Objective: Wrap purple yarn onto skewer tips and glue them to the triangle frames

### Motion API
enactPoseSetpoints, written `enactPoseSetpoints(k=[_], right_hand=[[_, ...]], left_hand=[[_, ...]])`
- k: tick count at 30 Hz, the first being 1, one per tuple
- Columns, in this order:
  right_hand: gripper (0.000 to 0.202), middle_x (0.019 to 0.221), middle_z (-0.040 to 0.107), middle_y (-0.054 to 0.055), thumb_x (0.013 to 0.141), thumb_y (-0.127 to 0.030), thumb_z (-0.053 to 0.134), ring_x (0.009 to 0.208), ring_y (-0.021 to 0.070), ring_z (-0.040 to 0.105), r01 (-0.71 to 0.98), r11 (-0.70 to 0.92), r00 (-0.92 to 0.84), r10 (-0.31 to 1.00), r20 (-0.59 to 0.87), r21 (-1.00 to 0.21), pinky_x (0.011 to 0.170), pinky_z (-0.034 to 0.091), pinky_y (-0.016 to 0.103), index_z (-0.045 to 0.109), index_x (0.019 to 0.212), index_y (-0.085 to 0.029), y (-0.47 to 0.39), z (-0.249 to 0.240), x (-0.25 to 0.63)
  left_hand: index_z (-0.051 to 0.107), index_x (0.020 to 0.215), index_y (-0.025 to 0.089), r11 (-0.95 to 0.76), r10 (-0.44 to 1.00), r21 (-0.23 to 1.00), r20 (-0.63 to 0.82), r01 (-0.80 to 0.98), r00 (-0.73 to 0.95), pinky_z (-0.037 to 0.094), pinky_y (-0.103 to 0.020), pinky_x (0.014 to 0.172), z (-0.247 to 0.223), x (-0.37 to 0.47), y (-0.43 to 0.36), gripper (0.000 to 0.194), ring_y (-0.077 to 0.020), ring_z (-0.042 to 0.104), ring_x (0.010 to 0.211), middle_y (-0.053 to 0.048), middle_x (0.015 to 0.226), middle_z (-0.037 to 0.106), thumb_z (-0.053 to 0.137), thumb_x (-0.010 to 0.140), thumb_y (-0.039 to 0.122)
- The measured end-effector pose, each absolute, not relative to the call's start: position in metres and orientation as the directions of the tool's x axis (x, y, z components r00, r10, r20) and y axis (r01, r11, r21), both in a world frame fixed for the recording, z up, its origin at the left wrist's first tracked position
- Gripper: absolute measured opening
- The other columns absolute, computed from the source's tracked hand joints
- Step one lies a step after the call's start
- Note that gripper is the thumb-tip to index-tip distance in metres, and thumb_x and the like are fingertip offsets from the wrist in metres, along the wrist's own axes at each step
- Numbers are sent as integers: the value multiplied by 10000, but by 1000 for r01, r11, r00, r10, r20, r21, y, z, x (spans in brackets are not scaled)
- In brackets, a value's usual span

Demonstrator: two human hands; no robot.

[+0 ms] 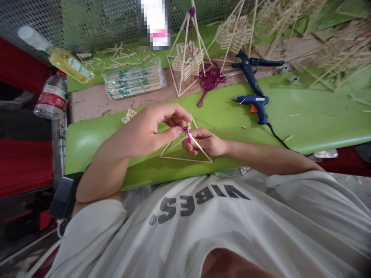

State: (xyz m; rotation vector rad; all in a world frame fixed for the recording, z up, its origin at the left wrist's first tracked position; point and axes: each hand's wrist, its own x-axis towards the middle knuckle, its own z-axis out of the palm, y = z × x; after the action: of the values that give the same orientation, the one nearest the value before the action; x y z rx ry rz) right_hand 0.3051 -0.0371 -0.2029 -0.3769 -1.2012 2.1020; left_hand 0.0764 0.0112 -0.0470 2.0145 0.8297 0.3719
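A pyramid frame of thin wooden sticks [185,158] stands on the green table in front of my chest. Purple yarn [187,131] is wound around its top, where the sticks meet. My left hand [150,129] reaches in from the left, thumb and fingertips pinched at the yarn. Just below the tip, my right hand [207,142] has its fingers closed around the upper sticks. A small stick piece [128,116] lies partly behind my left forearm.
Behind are a finished-looking stick pyramid [188,61], a purple yarn pile [211,79] and packed sticks [135,80]. A blue glue gun [256,106] with a cord and a dark blue cutter [251,71] lie right. Bottles [52,95] stand at the left edge.
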Motion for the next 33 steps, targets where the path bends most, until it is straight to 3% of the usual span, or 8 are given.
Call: enactPoseSetpoints(k=[8,15,20,27,29,31,33], right_hand=[[417,748,642,-11,1094,-506,719,630,76,580,-417,-368,-724,687,59,-831,613,441,197,722,913,-130,-37,-199,310],[429,779,660,4,1089,-515,727,664,87,603,-409,-335,-711,700,67,-849,657,469,211,720,900,-130,-36,-199,312],[446,776,663,4,1095,-534,713,667,91,608,-386,-288,-695,715,71,-876,679,487,220,709,894,-136,-34,-194,314],[461,888,768,68,1140,-568,615,783,158,715,-262,-208,-706,707,41,-942,760,566,277,739,1019,-141,-32,-188,318],[423,974,786,85,1158,-531,592,854,172,711,-175,-132,-679,734,23,-976,813,549,291,758,1096,-147,-32,-184,324],[341,1004,775,77,1166,-453,595,861,171,660,30,74,-636,771,38,-997,830,492,298,775,1131,-165,-31,-177,333],[256,1011,778,76,1157,-365,607,868,189,637,297,332,-613,785,88,-895,866,451,331,787,1171,-184,-34,-168,347]], left_hand=[[830,1225,251,-397,725,787,-45,471,687,596,-286,853,-43,76,7,240,-178,764,994,-49,1154,834,649,1068,244],[823,1167,216,-429,729,788,13,442,684,550,-314,773,-38,79,0,224,-184,727,915,-74,1113,813,629,1073,278],[810,1178,211,-338,714,851,-46,401,699,584,-290,806,-43,80,3,215,-183,736,902,-68,1069,819,651,1079,316],[818,1049,216,-171,616,952,-99,255,781,532,-262,658,-50,84,11,172,-140,670,692,-32,846,775,658,1086,266],[818,1028,201,-164,609,951,-110,260,785,531,-264,660,-48,84,11,179,-139,662,691,-35,828,766,655,1079,253],[821,1034,194,-172,606,942,-129,288,785,538,-268,678,-46,83,11,170,-147,670,725,-44,850,769,670,1065,266],[815,1052,199,-157,601,941,-150,300,785,547,-268,696,-45,81,10,125,-155,683,774,-49,902,779,710,1027,263]])
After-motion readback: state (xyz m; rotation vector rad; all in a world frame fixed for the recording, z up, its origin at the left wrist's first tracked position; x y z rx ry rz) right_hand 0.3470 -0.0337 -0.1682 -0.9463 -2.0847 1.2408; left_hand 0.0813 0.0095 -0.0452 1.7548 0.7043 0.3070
